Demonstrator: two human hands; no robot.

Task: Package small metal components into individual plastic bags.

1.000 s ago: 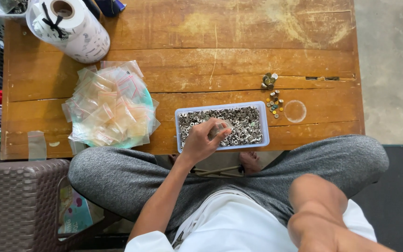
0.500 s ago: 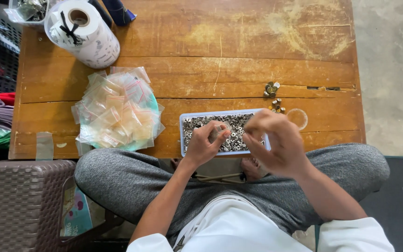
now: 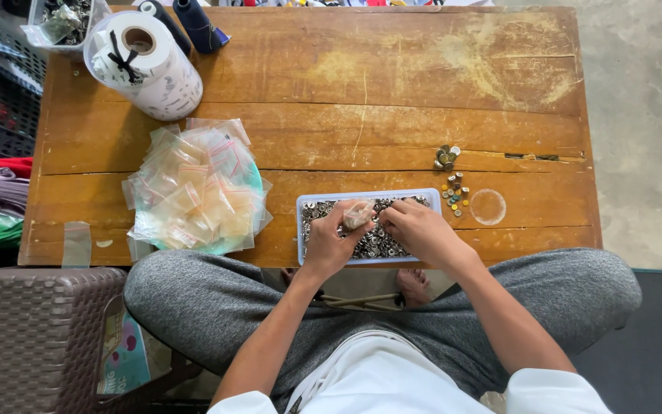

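Observation:
A shallow white tray (image 3: 300, 201) of small metal fasteners sits at the near edge of a low wooden table (image 3: 331, 92). My left hand (image 3: 329, 244) holds a small clear plastic bag (image 3: 358, 214) over the tray. My right hand (image 3: 419, 230) rests on the fasteners in the tray, its fingertips at the bag's mouth. Whether the right fingers pinch a fastener is hidden. I sit cross-legged in grey trousers, knees under the table edge.
A heap of small clear zip bags (image 3: 193, 192) lies left of the tray. Loose metal fasteners (image 3: 450, 180) and a clear round lid (image 3: 488, 206) sit to its right. A white paper roll (image 3: 145, 63) stands far left; a brown woven stool (image 3: 32, 330) is beside me.
My right hand came up from my lap to the tray and now meets the left hand at the small bag. The view also shifted slightly.

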